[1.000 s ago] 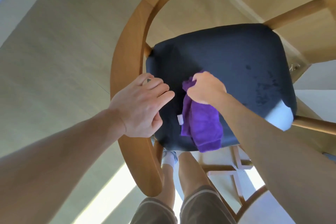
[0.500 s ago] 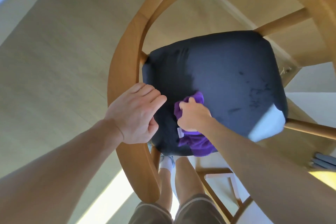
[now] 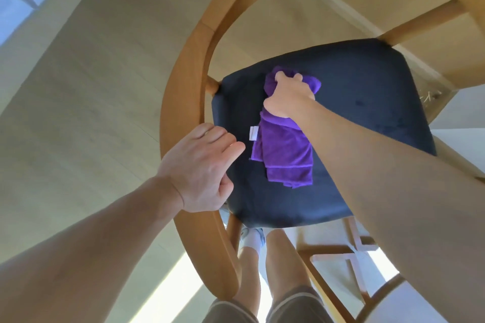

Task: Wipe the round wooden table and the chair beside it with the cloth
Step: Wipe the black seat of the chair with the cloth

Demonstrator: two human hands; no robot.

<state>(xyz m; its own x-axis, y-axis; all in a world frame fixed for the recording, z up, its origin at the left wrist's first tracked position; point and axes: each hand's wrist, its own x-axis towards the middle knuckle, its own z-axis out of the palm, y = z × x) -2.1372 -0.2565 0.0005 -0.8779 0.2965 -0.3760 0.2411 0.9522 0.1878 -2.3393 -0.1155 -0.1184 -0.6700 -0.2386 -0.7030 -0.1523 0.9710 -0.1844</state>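
Note:
I look straight down on a wooden chair with a curved backrest [image 3: 181, 102] and a dark navy seat cushion [image 3: 367, 92]. My right hand [image 3: 288, 97] is closed on a purple cloth [image 3: 286, 152] and presses it on the far left part of the cushion; the cloth trails back toward me, with a small white tag at its left edge. My left hand [image 3: 199, 165] rests on the curved backrest at the seat's left edge, fingers loosely spread and holding nothing. The round table is not clearly in view.
Pale wood floor [image 3: 78, 113] lies to the left, with a sunlit strip near my feet. My legs [image 3: 275, 270] stand close behind the chair. Wooden rails [image 3: 420, 18] of the chair or table frame cross the top right. A wooden cross-brace [image 3: 349, 254] shows below the seat.
My right hand pulled the cloth toward me to the seat's near edge, then pushed it away again to the far left part of the cushion. My left hand stayed on the backrest.

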